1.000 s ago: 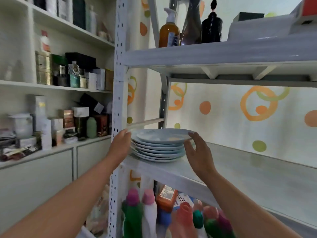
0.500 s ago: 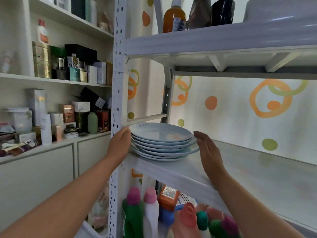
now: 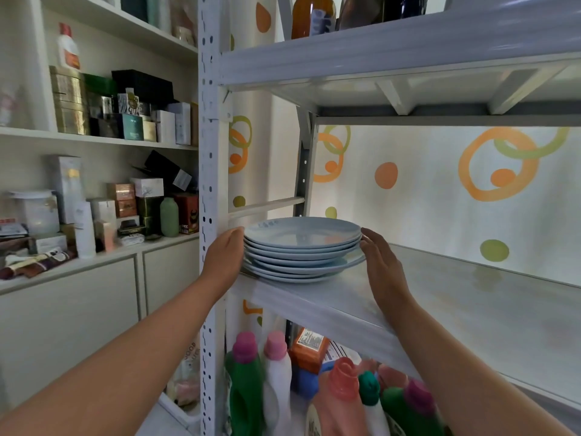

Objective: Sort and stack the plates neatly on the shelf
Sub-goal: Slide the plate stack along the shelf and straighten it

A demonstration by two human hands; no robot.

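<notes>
Plates (image 3: 301, 247) stacked on shelf (image 3: 440, 297), lower rims jutting right. Left hand (image 3: 224, 256), right hand (image 3: 377, 259) flat against rims, fingers extended, gripping nothing. Press inward evenly, square stack.

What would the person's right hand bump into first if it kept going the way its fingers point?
Probably the stack of pale blue round plates: the right hand already sits at its right edge, fingertips against the upper rims. Exact contact is hard to judge.

Patterned wall (image 3: 440, 190) (orange rings), white cabinets (image 3: 78, 316)
</notes>
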